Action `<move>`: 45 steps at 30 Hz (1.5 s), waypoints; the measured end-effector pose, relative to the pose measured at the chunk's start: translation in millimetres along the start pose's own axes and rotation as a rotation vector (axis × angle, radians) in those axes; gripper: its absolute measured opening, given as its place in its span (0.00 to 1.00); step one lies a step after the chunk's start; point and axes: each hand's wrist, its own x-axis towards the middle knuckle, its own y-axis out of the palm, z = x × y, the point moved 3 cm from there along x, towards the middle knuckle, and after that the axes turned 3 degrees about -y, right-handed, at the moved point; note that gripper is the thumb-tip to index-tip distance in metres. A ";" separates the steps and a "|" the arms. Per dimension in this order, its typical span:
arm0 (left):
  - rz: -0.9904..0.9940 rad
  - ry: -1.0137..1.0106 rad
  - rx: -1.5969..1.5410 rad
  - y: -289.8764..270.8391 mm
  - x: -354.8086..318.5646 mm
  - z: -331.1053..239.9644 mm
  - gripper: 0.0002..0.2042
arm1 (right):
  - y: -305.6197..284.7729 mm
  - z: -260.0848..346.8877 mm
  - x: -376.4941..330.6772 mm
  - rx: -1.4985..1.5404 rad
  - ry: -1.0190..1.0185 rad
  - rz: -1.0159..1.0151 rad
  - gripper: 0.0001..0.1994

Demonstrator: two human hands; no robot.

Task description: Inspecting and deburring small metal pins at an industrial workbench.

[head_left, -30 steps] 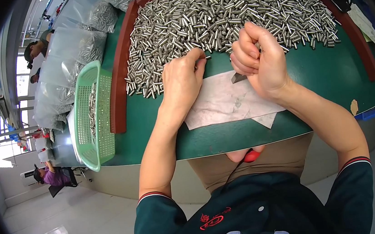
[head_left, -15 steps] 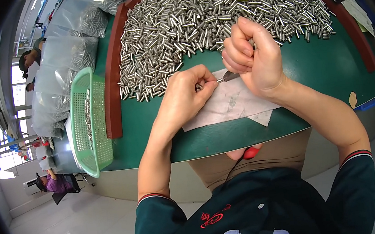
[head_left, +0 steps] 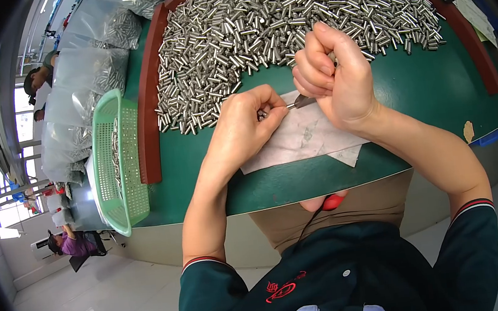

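My left hand (head_left: 238,125) is closed, pinching a small shiny metal pin (head_left: 290,107) between thumb and forefinger; a few more pins seem tucked under its curled fingers. Closed in a fist, my right hand (head_left: 343,83) grips a dark metal tool with a flat, tapered tip (head_left: 303,100); its handle is hidden in the fist. The tip meets, or nearly meets, the end of the pin. Beneath both hands lies a stained, pale pink cloth (head_left: 305,140) on the green tabletop (head_left: 403,87). Just beyond is a wide heap of similar metal pins (head_left: 259,24).
Red-brown rails (head_left: 149,117) border the heap left and right. Outside the left rail stands a green plastic basket (head_left: 135,201) with pins inside. Clear bags of pins (head_left: 92,75) line the far left. Papers (head_left: 474,16) lie at the right. People (head_left: 73,244) are in the left background.
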 end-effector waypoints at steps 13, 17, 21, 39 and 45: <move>0.016 -0.018 0.052 -0.6 3.2 -3.8 0.05 | 3.8 -3.0 -6.4 -0.100 -0.088 0.067 0.19; 0.004 -0.007 0.041 -2.2 2.7 -4.5 0.05 | 9.3 -5.6 -9.4 -0.170 -0.134 0.079 0.18; -0.024 0.034 0.027 -2.6 3.5 -3.5 0.05 | 11.4 -6.0 -3.5 -0.269 -0.146 0.064 0.20; 0.153 -0.340 -1.521 -13.2 9.7 31.5 0.07 | 3.3 -3.0 2.6 -0.016 0.035 0.051 0.20; 0.047 -0.362 -1.434 -15.1 9.2 22.0 0.09 | 0.5 -2.9 2.9 0.003 0.043 0.034 0.20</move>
